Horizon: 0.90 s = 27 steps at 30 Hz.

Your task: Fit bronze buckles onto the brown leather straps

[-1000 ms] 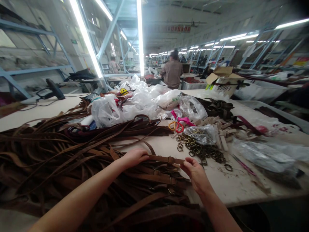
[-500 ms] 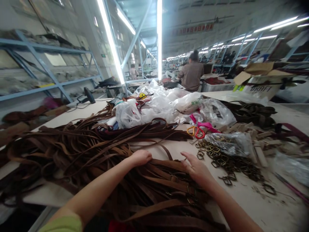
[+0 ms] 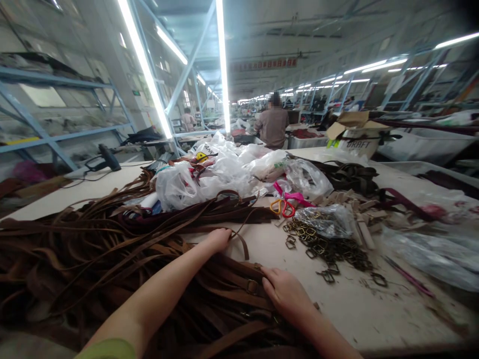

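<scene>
A big heap of brown leather straps [image 3: 123, 259] covers the near left and middle of the table. My left hand [image 3: 220, 240] is closed over a brown strap at the heap's far edge; its fingertips are partly hidden. My right hand [image 3: 286, 291] has its fingers and thumb closed at the end of a leather strap [image 3: 239, 271] in the near bundle. Beside those fingers, a metal buckle [image 3: 252, 285] sits on a strap. A narrow loose strap [image 3: 242, 243] curves down just right of my left hand.
Bronze-coloured metal buckles [image 3: 325, 249] lie in a pile to the right, near scissors [image 3: 283, 207] with yellow and red handles. White plastic bags [image 3: 224, 169] are heaped behind. Pink-handled tweezers [image 3: 409, 278] lie at right, a heat gun [image 3: 107, 158] at back left. A person [image 3: 273, 124] stands beyond.
The view has swung right and the scene has shifted left. My right hand's spread fingers have come together at the strap end. My left hand stays closed at the heap's far edge.
</scene>
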Available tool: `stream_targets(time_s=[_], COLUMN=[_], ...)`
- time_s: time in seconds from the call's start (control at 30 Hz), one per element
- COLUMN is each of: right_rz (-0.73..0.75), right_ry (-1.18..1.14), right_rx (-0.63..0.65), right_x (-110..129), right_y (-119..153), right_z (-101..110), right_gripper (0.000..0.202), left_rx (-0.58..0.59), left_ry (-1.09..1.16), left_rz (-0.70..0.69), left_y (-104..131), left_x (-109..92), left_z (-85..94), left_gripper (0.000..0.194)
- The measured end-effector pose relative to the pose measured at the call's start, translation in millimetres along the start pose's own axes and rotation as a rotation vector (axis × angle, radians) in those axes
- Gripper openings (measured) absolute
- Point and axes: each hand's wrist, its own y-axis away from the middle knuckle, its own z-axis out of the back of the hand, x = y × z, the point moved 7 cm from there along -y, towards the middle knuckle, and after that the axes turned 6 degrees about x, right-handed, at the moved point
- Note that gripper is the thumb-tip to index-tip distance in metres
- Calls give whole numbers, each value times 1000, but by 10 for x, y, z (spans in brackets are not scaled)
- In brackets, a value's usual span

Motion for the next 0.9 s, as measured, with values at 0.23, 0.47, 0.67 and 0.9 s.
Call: stream_targets(time_s=[0.23, 0.47, 0.67, 0.9], right_rz=[-8, -202, -275, -1], right_ry=[-93, -921, -1210, -953], right_rx=[-60, -407, -487, -181], right_x=[-113, -819, -902, -284], right_y=[-41, 90, 264, 22], right_z=[26, 193, 244, 221], right_gripper=[38, 50, 30, 22], left_rx=[134, 176, 153, 31], left_ry=[258, 205, 148, 822], left_rz=[-240, -411, -449, -588], left_y=[-95, 240, 570, 692], left_x=[-924, -1508, -1578, -1824], left_z=[25, 254, 239, 335], left_gripper=[23, 29, 28, 17])
